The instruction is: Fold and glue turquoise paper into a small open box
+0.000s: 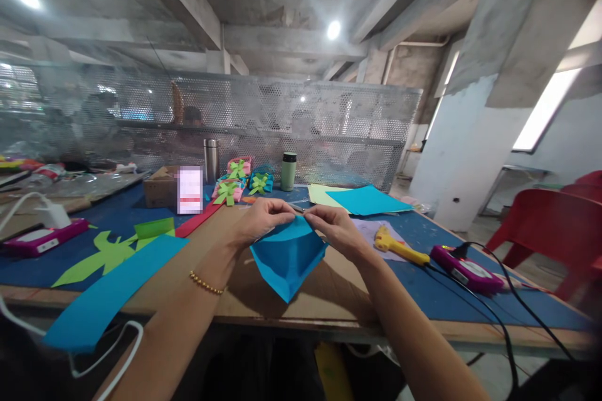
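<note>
A folded piece of blue paper hangs point-down above a brown cardboard sheet. My left hand pinches its top edge from the left. Close beside it, my right hand pinches the same edge from the right, so the fingertips almost meet. A long blue paper strip and green paper cut-outs lie left of my left arm. Beyond my right hand lies a yellow glue gun, resting partly on a pale purple sheet.
Small paper baskets with green bows, a steel flask and a green bottle stand at the back. Blue sheets lie back right. Purple power strips with cords sit at both sides; a cardboard box stands left.
</note>
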The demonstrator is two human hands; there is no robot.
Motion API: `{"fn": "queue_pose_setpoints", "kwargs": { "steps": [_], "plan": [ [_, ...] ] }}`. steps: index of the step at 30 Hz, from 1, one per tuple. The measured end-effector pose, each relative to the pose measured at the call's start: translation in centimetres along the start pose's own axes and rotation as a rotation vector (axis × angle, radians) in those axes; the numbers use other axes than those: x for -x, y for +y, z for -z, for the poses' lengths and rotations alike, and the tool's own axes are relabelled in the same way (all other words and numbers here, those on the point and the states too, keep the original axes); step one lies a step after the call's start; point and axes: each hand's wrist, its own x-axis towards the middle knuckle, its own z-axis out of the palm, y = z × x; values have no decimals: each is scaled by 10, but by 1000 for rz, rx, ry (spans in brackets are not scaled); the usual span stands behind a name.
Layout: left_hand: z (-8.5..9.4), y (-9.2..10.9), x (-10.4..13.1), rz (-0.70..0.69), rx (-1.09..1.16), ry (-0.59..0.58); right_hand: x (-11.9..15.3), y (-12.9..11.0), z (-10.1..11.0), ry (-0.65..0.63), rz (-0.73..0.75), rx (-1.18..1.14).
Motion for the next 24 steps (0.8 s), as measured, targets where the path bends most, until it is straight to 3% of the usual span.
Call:
{"fn": "queue_pose_setpoints", "kwargs": {
  "steps": [8, 17, 24],
  "plan": [
    [0, 7, 4, -51, 6, -83, 2, -3, 0, -23, -108, -91],
    [3, 4, 5, 52, 40, -98, 3, -6, -1, 77, 33, 44],
    [1, 13, 6, -64, 99, -119, 6, -15, -4, 72, 94, 62]
  ]
}}
